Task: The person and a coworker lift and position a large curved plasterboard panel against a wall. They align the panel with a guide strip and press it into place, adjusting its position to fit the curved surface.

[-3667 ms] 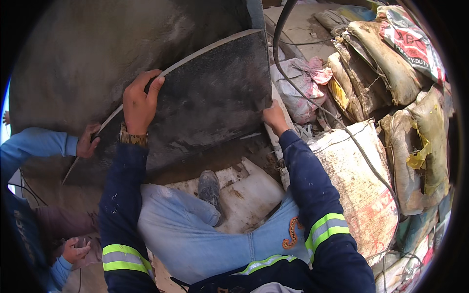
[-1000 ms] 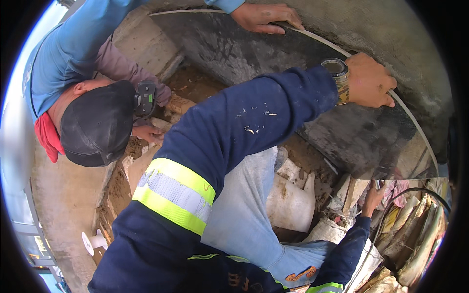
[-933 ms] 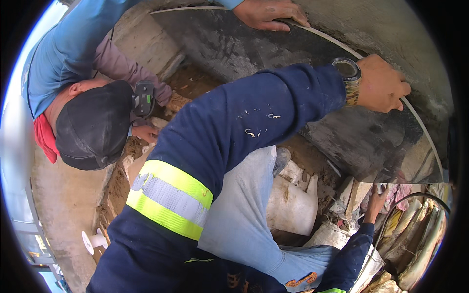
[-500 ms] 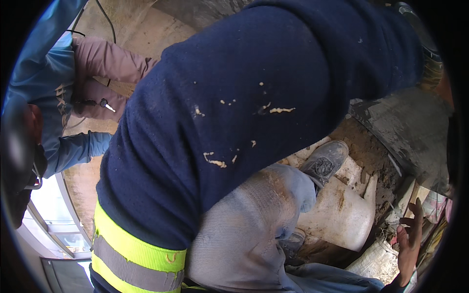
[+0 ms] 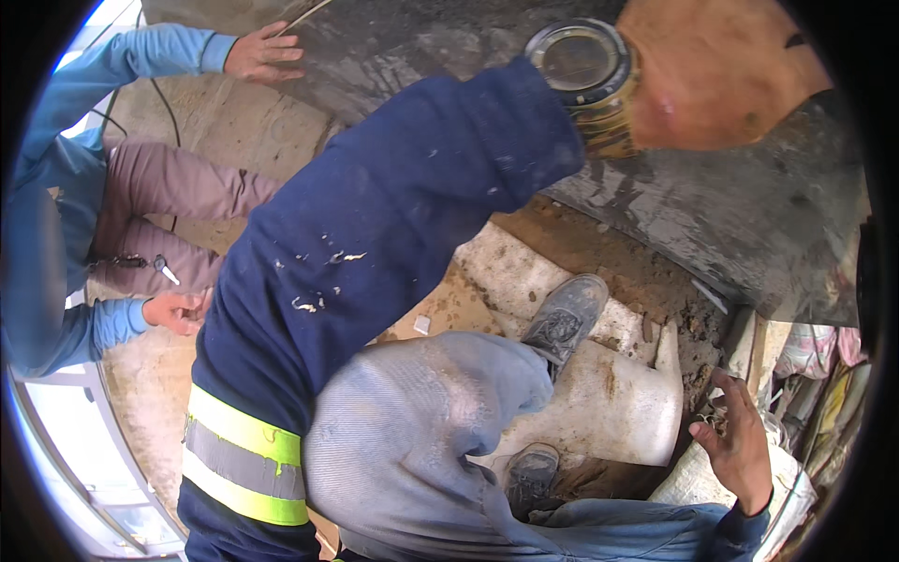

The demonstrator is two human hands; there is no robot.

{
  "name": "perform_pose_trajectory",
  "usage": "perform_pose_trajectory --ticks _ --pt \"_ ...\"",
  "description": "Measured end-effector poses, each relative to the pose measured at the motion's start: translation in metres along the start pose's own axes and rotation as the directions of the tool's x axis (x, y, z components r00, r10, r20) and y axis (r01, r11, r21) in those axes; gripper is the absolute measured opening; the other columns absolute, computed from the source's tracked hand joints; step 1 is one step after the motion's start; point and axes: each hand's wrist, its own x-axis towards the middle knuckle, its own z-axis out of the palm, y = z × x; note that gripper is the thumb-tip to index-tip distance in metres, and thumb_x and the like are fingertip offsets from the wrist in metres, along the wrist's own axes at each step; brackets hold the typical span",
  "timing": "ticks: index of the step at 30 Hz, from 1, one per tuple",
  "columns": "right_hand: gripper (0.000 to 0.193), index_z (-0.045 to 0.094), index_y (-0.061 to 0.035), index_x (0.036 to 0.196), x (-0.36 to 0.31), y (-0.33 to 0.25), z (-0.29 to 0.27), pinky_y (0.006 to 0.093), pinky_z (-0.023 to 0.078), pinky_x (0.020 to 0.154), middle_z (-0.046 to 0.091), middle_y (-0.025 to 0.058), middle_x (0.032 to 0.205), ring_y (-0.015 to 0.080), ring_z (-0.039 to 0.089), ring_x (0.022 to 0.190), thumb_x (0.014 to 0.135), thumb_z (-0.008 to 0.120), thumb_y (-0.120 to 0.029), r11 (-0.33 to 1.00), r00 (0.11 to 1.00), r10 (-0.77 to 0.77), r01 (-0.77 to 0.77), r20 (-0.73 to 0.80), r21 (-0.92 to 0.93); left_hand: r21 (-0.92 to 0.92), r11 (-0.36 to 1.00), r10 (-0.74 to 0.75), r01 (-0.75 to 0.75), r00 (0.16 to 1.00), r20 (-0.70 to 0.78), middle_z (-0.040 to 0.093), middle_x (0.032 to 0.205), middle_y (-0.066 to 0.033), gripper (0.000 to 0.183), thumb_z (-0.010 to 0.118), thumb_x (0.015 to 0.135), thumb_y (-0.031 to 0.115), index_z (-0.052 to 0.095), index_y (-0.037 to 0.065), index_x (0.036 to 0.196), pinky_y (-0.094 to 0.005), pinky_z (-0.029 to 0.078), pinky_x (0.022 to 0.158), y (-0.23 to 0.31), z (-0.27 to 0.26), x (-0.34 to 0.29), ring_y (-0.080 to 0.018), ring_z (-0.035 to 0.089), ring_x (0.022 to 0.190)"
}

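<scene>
My left arm in a navy sleeve with a yellow-grey reflective band point(image 5: 242, 454) crosses the view. My left hand point(image 5: 721, 80), close to the camera, wears a wristwatch point(image 5: 578, 64). Its fingers run into the dark rim, so what they do or hold is hidden. Below it in the picture lies a large dark grey slab point(image 5: 749, 234) with wet-looking streaks; I cannot tell whether the hand touches it. At the lower right my right hand point(image 5: 740, 445) is open, fingers apart and holding nothing, near a dirty white sack point(image 5: 707, 492).
At the left a co-worker in a blue top has one hand point(image 5: 265, 53) at the slab with a thin pale cord and the other hand point(image 5: 176, 312) lower. My shoes point(image 5: 567, 318) stand around a white sheet point(image 5: 604, 403) beside loose soil point(image 5: 618, 258). Crumpled sacks point(image 5: 810, 351) lie at right.
My left arm has swung lower and away, bringing the watch and hand into fuller view and uncovering more slab. The co-worker's hands now show. My right hand appears slightly further left.
</scene>
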Motion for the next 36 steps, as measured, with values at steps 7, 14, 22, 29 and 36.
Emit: perform_pose_trajectory --ticks 7,14,22,29,36 --pt "0.071 0.043 0.0005 0.142 0.002 0.064 -0.007 0.0483 0.050 0.092 0.055 0.0233 0.126 0.0430 0.060 0.109 0.091 0.066 -0.044 0.960 0.993 -0.103 0.084 -0.057 -0.265 -0.076 0.915 -0.372 0.397 0.900 0.225 0.066 0.116 -0.0134 0.032 0.069 0.088 0.006 0.063 0.004 0.119 -0.0371 0.050 0.084 0.028 -0.009 0.048 -0.0307 0.065 0.102" --pt "0.072 0.043 0.0000 0.142 -0.003 0.087 -0.030 0.0467 0.050 0.092 0.053 0.0224 0.129 0.0414 0.059 0.113 0.091 0.065 -0.045 0.979 0.982 -0.014 -0.025 -0.187 -0.205 -0.173 0.845 -0.460 0.505 0.854 0.244 0.066 0.097 -0.0113 0.013 0.069 0.090 0.010 0.066 0.003 0.101 -0.0370 0.050 0.075 0.042 0.007 0.097 -0.0308 0.065 0.086" --pt "0.066 0.050 0.0015 0.137 -0.001 0.068 -0.023 0.0463 0.050 0.092 0.059 0.0259 0.124 0.0423 0.061 0.110 0.086 0.073 -0.034 0.986 0.979 -0.064 0.031 -0.196 -0.166 -0.164 0.909 -0.369 0.384 0.922 0.114 0.063 0.087 -0.0036 0.013 0.074 0.085 0.021 0.069 0.011 0.091 -0.0371 0.049 0.063 0.023 0.009 0.079 -0.0252 0.061 0.070" --pt "0.066 0.052 0.0032 0.135 0.000 0.037 -0.020 0.0426 0.053 0.083 0.061 0.0241 0.121 0.0363 0.067 0.094 0.085 0.076 -0.031 0.992 0.996 0.048 -0.057 -0.079 -0.117 -0.153 0.908 -0.400 0.391 0.916 -0.035 0.064 0.088 -0.0002 0.015 0.076 0.081 0.021 0.070 0.015 0.093 -0.0378 0.049 0.072 0.024 -0.003 0.040 -0.0217 0.063 0.081" --pt "0.069 0.051 0.0054 0.136 0.001 0.054 -0.023 0.0415 0.053 0.080 0.061 0.0244 0.122 0.0344 0.067 0.089 0.085 0.076 -0.033 0.988 0.994 -0.008 -0.008 -0.105 -0.155 -0.114 0.904 -0.415 0.412 0.910 -0.010 0.066 0.091 -0.0001 0.022 0.077 0.080 0.026 0.073 0.017 0.100 -0.0385 0.048 0.075 0.009 -0.016 0.021 -0.0218 0.064 0.083"
